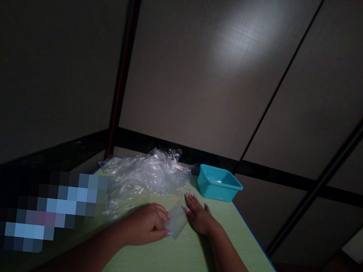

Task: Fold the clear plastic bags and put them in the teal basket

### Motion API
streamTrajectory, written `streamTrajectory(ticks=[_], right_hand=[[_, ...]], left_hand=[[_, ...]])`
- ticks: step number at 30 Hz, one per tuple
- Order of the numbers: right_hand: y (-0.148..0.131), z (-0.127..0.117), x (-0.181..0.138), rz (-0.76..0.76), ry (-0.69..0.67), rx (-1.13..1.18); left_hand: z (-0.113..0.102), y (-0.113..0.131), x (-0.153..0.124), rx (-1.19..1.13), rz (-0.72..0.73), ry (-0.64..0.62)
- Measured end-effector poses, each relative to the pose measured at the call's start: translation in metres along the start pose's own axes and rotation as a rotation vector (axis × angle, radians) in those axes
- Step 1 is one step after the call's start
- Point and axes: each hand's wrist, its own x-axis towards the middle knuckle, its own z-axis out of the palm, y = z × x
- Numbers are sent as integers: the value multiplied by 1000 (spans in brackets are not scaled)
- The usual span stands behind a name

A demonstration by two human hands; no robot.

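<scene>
A small, flat, folded piece of clear plastic (177,223) lies on the green tabletop between my hands. At its left edge, the thumb and fingers of my left hand (146,224) are closed on it. My right hand (200,217) rests palm down along the other side, its fingers stretched out and the thumb touching the plastic's edge. Just beyond my left hand spreads a loose heap of crumpled clear plastic (156,172); whether it is bags or sheets I cannot tell.
A turquoise plastic basin (220,185) stands at the table's far right corner, with something pale at its bottom. The green table (155,265) has a blue edge on the right. Dark panelled walls (199,90) rise behind it. A blurred-out patch covers the left side.
</scene>
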Motion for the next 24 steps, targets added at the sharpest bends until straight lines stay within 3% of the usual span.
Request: streamTrajectory(ticks=[8,18,24], right_hand=[[9,1,2,64,18,-6],[12,3,3,61,22,34],[11,1,5,1,151,165]], left_hand=[[-2,6,2,90,52,-92],[4,9,2,112,-21,-196],[8,5,3,17,-28,-142]])
